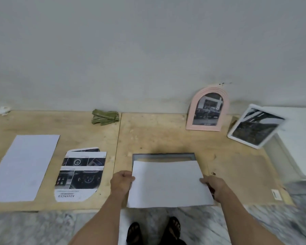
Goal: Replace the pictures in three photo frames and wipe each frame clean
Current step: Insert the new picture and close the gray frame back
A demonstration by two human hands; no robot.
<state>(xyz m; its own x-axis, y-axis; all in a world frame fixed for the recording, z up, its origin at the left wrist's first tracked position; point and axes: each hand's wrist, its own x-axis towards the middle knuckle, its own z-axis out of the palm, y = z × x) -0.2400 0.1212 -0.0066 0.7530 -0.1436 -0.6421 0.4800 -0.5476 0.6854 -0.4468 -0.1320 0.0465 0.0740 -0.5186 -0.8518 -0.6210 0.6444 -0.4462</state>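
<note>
I hold a white sheet [168, 184], blank side up, by its two side edges. My left hand [121, 181] pinches its left edge and my right hand [213, 184] grips its right edge. Under the sheet a dark grey rectangular frame [163, 155] lies flat on the plywood top, mostly hidden. A pink arched frame [208, 108] with a black-and-white picture leans on the wall at the back right. To its right a white rectangular frame [255, 126] stands tilted. A folded green cloth [105, 116] lies by the wall.
Printed pictures [81, 174], cut to shape, lie left of the sheet, and a larger blank white sheet [23, 167] lies at the far left. A white box [300, 138] sits at the right edge. Crumpled paper [3, 110] rests at the back left. My feet stand on marble floor below.
</note>
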